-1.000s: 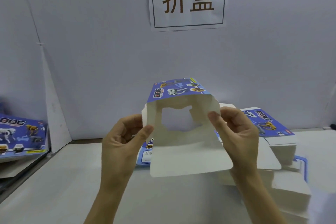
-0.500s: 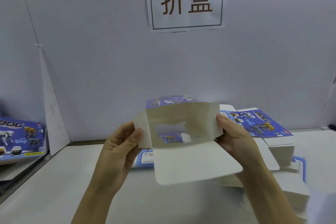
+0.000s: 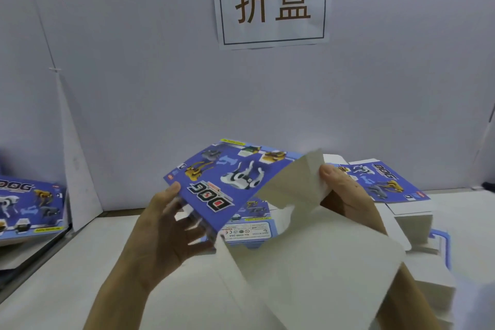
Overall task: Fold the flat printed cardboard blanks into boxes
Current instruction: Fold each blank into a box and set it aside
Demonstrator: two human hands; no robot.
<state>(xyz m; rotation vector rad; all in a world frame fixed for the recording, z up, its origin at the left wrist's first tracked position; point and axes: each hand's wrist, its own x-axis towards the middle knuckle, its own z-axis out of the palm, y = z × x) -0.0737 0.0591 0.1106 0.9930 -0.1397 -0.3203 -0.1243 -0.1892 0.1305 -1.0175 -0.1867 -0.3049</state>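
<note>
I hold a partly opened blue "DOG" printed carton blank (image 3: pixel 227 182) above the white table (image 3: pixel 67 276). Its printed face tilts up toward me, upside down. My left hand (image 3: pixel 163 233) grips its left edge, fingers curled under and thumb on top. My right hand (image 3: pixel 345 195) pinches the plain white inner panel (image 3: pixel 292 185) at the right. A large white flap (image 3: pixel 321 270) hangs down in front, covering my right wrist.
A stack of flat blue-printed blanks (image 3: pixel 385 182) lies at the right on white piles (image 3: pixel 412 220). Another blank (image 3: pixel 251 225) lies flat behind the held one. Folded blue cartons (image 3: pixel 29 203) sit at the far left. A paper sign (image 3: pixel 272 0) hangs on the white back wall.
The carton has been tipped over: its white inside with the cut-out window faced me before, and now the blue printed face shows. The big flap swung lower and nearer.
</note>
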